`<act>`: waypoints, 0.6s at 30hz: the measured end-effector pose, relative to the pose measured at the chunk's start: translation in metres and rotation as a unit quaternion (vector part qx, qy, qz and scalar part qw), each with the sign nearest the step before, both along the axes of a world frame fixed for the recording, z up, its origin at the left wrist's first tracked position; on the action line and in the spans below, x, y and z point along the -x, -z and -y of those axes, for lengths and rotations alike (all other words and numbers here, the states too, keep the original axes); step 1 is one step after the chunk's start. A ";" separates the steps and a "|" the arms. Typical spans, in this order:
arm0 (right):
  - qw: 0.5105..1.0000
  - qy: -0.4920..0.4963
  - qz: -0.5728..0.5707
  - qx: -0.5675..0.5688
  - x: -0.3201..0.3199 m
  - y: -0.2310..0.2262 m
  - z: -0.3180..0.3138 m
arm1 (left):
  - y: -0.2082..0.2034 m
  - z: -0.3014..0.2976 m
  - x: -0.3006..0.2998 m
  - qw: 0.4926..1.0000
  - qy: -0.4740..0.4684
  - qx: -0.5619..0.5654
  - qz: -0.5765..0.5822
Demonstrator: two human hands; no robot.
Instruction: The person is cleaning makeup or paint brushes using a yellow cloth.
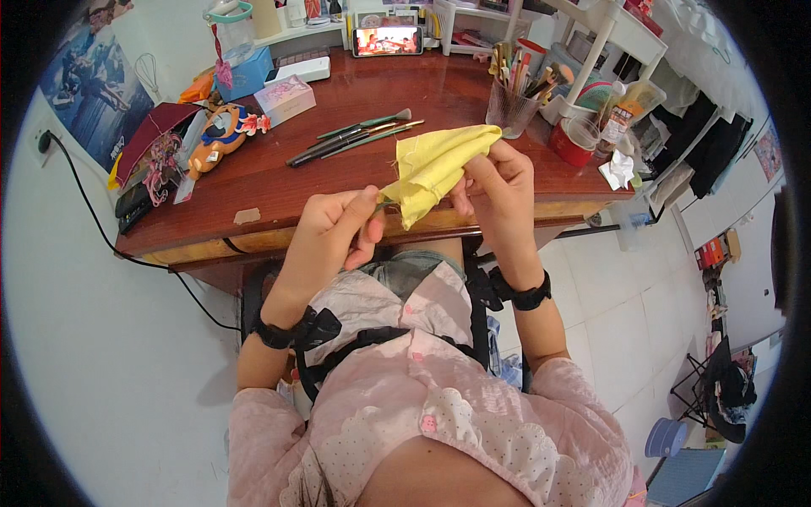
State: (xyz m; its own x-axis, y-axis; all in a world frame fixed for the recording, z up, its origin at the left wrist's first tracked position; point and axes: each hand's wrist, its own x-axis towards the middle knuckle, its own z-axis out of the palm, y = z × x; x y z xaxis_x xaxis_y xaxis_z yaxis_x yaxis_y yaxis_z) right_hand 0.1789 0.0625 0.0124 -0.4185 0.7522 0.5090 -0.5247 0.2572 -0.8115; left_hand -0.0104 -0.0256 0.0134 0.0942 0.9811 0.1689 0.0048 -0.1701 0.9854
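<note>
A yellow cloth [435, 169] with a frayed edge is held up in front of the desk's near edge. My right hand [504, 182] is closed on its right side, thumb and fingers pinching the folds. At the cloth's lower left corner, my left hand [338, 224] is closed, thumb against the fingers. A short piece of a thin dark handle [385, 204] shows between the left fingers and the cloth; its far end is hidden by the fabric. Beyond the hands, several makeup brushes [351, 135] lie in a loose bunch on the desk.
A clear cup of brushes [513, 106] stands at the desk's right, near a red tub [574, 139] and a white shelf rack [621, 38]. A phone [387, 41] with a lit screen stands at the back. To the left are a pink-white box [285, 99] and a cartoon figure [221, 135].
</note>
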 end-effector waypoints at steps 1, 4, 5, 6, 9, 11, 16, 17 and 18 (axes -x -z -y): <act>1.000 0.000 -0.006 0.006 0.000 0.002 -0.002 | -0.002 0.000 0.001 1.000 0.013 0.021 0.017; 0.999 -0.033 -0.022 0.030 -0.001 0.002 -0.006 | 0.003 -0.004 0.006 0.999 0.005 -0.037 -0.016; 0.996 -0.062 -0.031 0.050 -0.002 0.002 -0.007 | 0.001 -0.003 0.003 0.999 0.006 -0.037 -0.016; 0.996 -0.062 -0.032 0.050 -0.003 0.002 -0.007 | -0.003 -0.001 -0.003 0.996 -0.058 -0.057 -0.046; 0.994 -0.082 -0.051 0.052 -0.003 0.001 -0.007 | -0.001 -0.002 -0.009 0.977 -0.153 -0.123 -0.084; 0.993 -0.066 -0.065 0.070 -0.003 -0.001 -0.007 | 0.004 -0.004 -0.009 0.964 -0.185 -0.169 -0.093; 0.996 -0.033 -0.061 0.053 -0.002 0.003 -0.006 | 0.005 -0.002 -0.008 0.967 -0.177 -0.155 -0.102; 0.996 -0.032 -0.066 0.049 -0.002 0.003 -0.006 | 0.004 -0.001 -0.008 0.967 -0.177 -0.155 -0.102; 0.996 -0.032 -0.066 0.049 -0.001 0.003 -0.005 | 0.002 0.000 -0.008 0.970 -0.162 -0.143 -0.114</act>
State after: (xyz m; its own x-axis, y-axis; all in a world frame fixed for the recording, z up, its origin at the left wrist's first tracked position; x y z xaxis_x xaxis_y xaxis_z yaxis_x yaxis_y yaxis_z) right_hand 0.1803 0.0676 0.0092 -0.4010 0.7747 0.4889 -0.6417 0.1433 -0.7534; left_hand -0.0025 -0.0252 0.0112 -0.1440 0.8818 0.4490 0.3153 -0.3892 0.8655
